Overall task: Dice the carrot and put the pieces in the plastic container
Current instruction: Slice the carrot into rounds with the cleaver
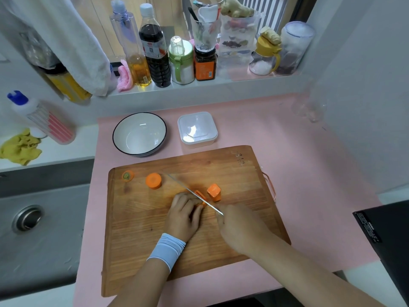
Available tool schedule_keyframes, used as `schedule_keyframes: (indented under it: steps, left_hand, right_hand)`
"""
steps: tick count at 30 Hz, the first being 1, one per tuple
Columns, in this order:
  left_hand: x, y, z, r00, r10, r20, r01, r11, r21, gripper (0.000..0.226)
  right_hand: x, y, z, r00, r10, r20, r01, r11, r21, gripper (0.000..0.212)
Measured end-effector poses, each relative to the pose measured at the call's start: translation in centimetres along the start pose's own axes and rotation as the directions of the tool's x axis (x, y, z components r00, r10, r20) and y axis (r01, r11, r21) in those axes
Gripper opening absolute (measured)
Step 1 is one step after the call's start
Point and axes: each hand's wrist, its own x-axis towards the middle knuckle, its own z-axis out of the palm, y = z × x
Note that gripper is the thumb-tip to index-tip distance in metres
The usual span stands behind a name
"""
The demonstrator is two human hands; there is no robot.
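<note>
Your left hand curled its fingers down on a carrot piece mid-board while your right hand gripped the knife, its blade angled across that piece, so I judge you were mid-slice. The next move called for pressing straight down with fingertips tucked clear. A thick chunk and a squared piece awaited cutting, and the plastic container stood beyond the cutting board, seemingly lidded.

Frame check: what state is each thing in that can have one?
Plastic container: lid on, looks empty.
Bowl: upright, empty.
Held carrot piece: pinned by left hand, under the blade.
Knife: gripped by right hand, blade on that piece.
Round carrot chunk: uncut, left of blade.
Square carrot chunk: standing free, right of blade.
Carrot top: cut off, lying apart.
</note>
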Motion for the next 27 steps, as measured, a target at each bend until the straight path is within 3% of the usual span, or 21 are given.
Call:
schedule_keyframes:
  steps: [7, 12, 18, 24, 27]
  left_hand:
    - [0.1, 0.1, -0.1, 1.000, -0.001, 0.000, 0.001, 1.000, -0.027, 0.011]
    - [0.1, 0.0, -0.1, 0.999, -0.035, 0.018, 0.036, 0.998, -0.052, 0.014]
    - [0.3, 0.1, -0.2, 0.999, -0.042, 0.004, 0.042, 0.996, -0.078, 0.007]
    - [0.3, 0.0, -0.2, 1.000, -0.030, 0.001, 0.030, 0.996, -0.082, 0.008]
    - [0.2, -0.1, -0.2, 0.999, -0.036, -0.003, 0.035, 0.995, -0.091, 0.009]
  right_hand:
    - [0.3, -0.4, -0.5, 0.997, 0.064, 0.033, -0.063, 0.997, -0.036, 0.028]
    - [1.1, -0.5, -0.8, 0.990, 0.110, 0.085, -0.106, 0.993, -0.045, 0.022]
    - [2.1, -0.4, -1.2, 0.982, 0.123, 0.146, -0.118, 0.992, -0.038, 0.024]
    - [3.1, -1.1, -1.8, 0.967, 0.117, 0.225, -0.087, 0.986, -0.140, 0.034]
    - [3.3, -0.9, -1.7, 0.963, 0.130, 0.237, -0.091, 0.982, -0.167, 0.029]
